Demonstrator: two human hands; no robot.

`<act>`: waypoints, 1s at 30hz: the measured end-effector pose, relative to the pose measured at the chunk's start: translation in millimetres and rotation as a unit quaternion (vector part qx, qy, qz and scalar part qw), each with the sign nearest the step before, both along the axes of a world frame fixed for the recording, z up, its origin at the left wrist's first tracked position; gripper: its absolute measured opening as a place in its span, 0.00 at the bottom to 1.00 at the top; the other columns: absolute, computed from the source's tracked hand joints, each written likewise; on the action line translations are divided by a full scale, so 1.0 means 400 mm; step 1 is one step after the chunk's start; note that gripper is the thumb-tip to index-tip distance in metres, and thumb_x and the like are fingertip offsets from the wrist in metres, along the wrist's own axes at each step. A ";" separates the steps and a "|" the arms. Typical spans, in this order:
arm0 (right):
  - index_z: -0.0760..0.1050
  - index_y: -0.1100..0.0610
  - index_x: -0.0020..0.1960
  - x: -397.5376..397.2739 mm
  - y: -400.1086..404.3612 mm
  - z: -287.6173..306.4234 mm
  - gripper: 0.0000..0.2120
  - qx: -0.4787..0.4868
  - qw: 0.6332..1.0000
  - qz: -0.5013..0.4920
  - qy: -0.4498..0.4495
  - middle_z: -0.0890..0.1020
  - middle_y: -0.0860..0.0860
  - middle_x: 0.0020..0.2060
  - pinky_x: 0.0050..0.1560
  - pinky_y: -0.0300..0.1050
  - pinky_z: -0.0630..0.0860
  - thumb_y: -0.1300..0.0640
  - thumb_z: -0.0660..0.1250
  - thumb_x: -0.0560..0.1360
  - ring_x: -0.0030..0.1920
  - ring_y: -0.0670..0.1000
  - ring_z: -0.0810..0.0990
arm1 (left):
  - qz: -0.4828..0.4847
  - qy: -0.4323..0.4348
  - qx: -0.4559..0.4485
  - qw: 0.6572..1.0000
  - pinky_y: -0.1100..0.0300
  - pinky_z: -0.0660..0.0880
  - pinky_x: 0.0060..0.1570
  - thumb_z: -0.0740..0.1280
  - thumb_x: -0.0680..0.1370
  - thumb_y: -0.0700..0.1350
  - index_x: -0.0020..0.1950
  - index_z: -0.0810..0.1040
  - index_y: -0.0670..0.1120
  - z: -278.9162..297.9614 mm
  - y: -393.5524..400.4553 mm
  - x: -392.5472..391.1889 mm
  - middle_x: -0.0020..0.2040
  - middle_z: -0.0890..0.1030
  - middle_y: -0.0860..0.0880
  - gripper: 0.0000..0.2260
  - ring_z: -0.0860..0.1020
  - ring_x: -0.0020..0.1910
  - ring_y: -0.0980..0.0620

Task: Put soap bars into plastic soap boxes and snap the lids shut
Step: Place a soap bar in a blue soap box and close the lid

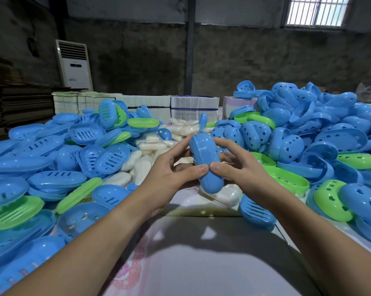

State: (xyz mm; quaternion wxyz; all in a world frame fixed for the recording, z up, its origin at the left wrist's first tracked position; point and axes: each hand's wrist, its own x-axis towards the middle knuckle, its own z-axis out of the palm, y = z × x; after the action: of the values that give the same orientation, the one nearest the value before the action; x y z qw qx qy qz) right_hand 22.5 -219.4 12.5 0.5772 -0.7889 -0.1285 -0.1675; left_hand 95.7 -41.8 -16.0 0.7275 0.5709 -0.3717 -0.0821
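Observation:
A closed blue soap box (205,161) is held on edge above the middle of the table, between both hands. My left hand (169,178) grips its left side, thumb pressed on the near face. My right hand (237,165) grips the right side, its thumb tip meeting the left thumb on the box. Whether a bar is inside is hidden. White wrapped soap bars (150,146) lie in a heap just beyond my hands, and one bar (225,195) lies under the box.
A pile of blue and green box halves with slots (52,159) fills the left. Blue and green halves with heart holes (321,142) are heaped on the right. Stacked paper bundles (193,103) stand behind. The near table (201,263) is white board.

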 end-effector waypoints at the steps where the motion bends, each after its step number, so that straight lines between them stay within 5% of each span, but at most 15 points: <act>1: 0.72 0.47 0.67 0.000 -0.001 -0.001 0.29 -0.002 1.000 0.003 0.000 0.81 0.57 0.45 0.50 0.54 0.81 0.50 0.70 0.67 0.46 0.54 0.81 | 0.000 -0.005 0.007 1.000 0.45 0.81 0.57 0.78 0.69 0.47 0.76 0.72 0.52 0.002 0.002 0.001 0.65 0.81 0.49 0.36 0.84 0.58 0.44; 8: 0.74 0.44 0.64 0.009 -0.011 -0.008 0.25 -0.002 1.000 0.020 0.005 0.79 0.50 0.41 0.43 0.42 0.79 0.52 0.72 0.68 0.42 0.53 0.77 | -0.006 -0.031 0.044 0.999 0.49 0.81 0.57 0.75 0.75 0.41 0.77 0.70 0.50 0.016 0.008 -0.017 0.62 0.81 0.50 0.31 0.83 0.46 0.53; 14: 0.73 0.43 0.68 0.019 -0.029 -0.023 0.24 -0.005 0.999 0.037 0.019 0.80 0.65 0.54 0.58 0.57 0.78 0.51 0.70 0.72 0.54 0.61 0.82 | 0.013 -0.034 0.049 0.998 0.52 0.82 0.57 0.74 0.73 0.46 0.79 0.67 0.51 0.014 -0.003 -0.026 0.62 0.82 0.53 0.35 0.85 0.52 0.52; 19: 0.75 0.37 0.62 0.034 -0.016 -0.034 0.20 0.053 0.997 0.046 0.026 0.85 0.49 0.51 0.52 0.44 0.81 0.53 0.69 0.72 0.52 0.50 0.84 | 0.052 -0.005 0.036 0.998 0.54 0.83 0.53 0.78 0.69 0.51 0.75 0.68 0.62 0.006 -0.019 -0.024 0.60 0.80 0.56 0.37 0.85 0.54 0.53; 23: 0.75 0.35 0.62 0.015 -0.039 0.000 0.25 -0.004 0.996 -0.087 -0.033 0.82 0.46 0.48 0.45 0.38 0.79 0.48 0.73 0.67 0.46 0.44 0.82 | 0.130 -0.069 0.073 0.986 0.67 0.79 0.42 0.81 0.67 0.59 0.63 0.64 0.79 0.015 -0.011 -0.024 0.64 0.74 0.62 0.35 0.80 0.58 0.58; 26: 0.73 0.32 0.63 -0.020 -0.101 0.036 0.27 -0.096 0.974 -0.199 -0.045 0.78 0.44 0.53 0.43 0.33 0.76 0.43 0.73 0.65 0.46 0.39 0.79 | 0.171 -0.096 0.087 0.977 0.66 0.79 0.44 0.76 0.69 0.57 0.61 0.70 0.75 0.021 -0.007 -0.017 0.62 0.76 0.61 0.25 0.80 0.58 0.59; 30: 0.71 0.35 0.67 -0.116 -0.261 0.053 0.29 -0.231 0.913 -0.337 0.019 0.76 0.49 0.59 0.59 0.49 0.74 0.43 0.75 0.68 0.58 0.50 0.76 | 0.179 -0.115 0.099 0.972 0.50 0.80 0.56 0.74 0.74 0.50 0.58 0.79 0.65 0.013 0.000 0.000 0.58 0.81 0.59 0.15 0.81 0.58 0.54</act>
State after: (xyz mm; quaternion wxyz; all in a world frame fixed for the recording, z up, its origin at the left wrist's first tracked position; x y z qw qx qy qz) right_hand -23.9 -323.9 33.7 0.2909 -0.8994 0.1207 -0.3030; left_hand 95.6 -41.8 -10.9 0.6225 0.7031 -0.3347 0.0786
